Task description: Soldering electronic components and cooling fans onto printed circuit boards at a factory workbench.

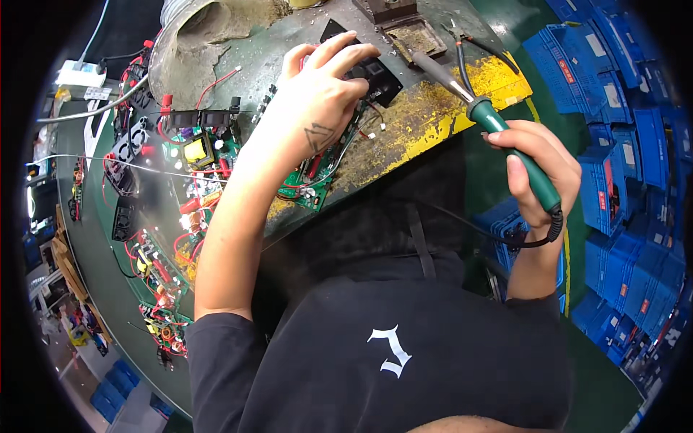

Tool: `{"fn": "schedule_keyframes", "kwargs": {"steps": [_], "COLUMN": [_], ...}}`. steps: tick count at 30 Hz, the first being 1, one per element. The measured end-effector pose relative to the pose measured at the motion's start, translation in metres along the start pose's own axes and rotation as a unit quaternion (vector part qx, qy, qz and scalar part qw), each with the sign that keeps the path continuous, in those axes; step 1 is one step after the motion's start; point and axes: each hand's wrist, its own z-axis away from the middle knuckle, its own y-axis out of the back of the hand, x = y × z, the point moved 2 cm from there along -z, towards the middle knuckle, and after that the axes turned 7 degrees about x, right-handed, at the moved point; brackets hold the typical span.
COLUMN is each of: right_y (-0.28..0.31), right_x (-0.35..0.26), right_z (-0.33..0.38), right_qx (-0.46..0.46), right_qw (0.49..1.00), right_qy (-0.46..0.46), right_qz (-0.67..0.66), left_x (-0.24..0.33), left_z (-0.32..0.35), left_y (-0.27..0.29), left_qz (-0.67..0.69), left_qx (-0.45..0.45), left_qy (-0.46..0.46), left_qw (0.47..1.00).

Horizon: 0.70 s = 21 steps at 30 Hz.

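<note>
My right hand (538, 169) is wrapped around the green handle of a soldering iron (498, 123). Its metal barrel points up and left, ending beside a small metal tray (419, 37) of brownish residue. On the bench, my left hand (325, 79) bends its fingers over a black panel (379, 81); the underside of the grip is hidden. A green circuit board (312, 195) with wires and components lies partly under my left wrist. The iron's cord (469, 224) runs from the handle's end down in front of me.
Several circuit boards and black fans (130, 148) crowd the left side. Cutters (473, 54) with dark handles lie near the bench's worn yellow edge (498, 83). Blue crates (613, 173) are stacked at the right. A fume duct (195, 58) sits at the back left.
</note>
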Motion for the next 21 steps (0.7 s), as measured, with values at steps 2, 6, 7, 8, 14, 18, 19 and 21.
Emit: {"fn": "schedule_keyframes", "kwargs": {"steps": [2, 6, 7, 8, 14, 18, 19, 21], "right_y": [0.006, 0.017, 0.022, 0.029, 0.01, -0.012, -0.018, -0.027], "right_x": [-0.008, -0.017, -0.017, -0.012, 0.048, 0.076, 0.079, 0.081], "right_z": [-0.01, -0.018, -0.018, -0.015, 0.022, 0.038, 0.04, 0.042], "right_qx": [-0.014, -0.054, -0.061, -0.057, 0.193, 0.236, 0.237, 0.226], "right_qw": [1.0, 0.997, 0.997, 0.998, 0.903, 0.773, 0.749, 0.739], "right_qy": [0.011, 0.053, 0.034, 0.024, -0.25, -0.339, -0.353, -0.354], "right_qz": [0.022, 0.032, 0.035, 0.021, -0.291, -0.481, -0.508, -0.527], "left_x": [-0.001, 0.0, 0.0, 0.001, 0.0, 0.001, 0.001, 0.002], "left_z": [0.001, 0.002, 0.002, 0.001, 0.005, 0.003, 0.002, 0.002], "left_y": [-0.001, 0.0, -0.001, -0.003, -0.005, -0.004, -0.003, -0.003], "left_qz": [0.0, -0.006, -0.002, 0.003, 0.005, 0.004, 0.005, -0.002], "left_qx": [0.004, 0.013, 0.016, 0.019, 0.02, 0.021, 0.022, 0.009], "left_qy": [0.002, 0.002, 0.002, 0.0, 0.012, 0.008, 0.008, 0.009], "left_qw": [1.0, 1.0, 1.0, 1.0, 1.0, 1.0, 1.0, 1.0]}}
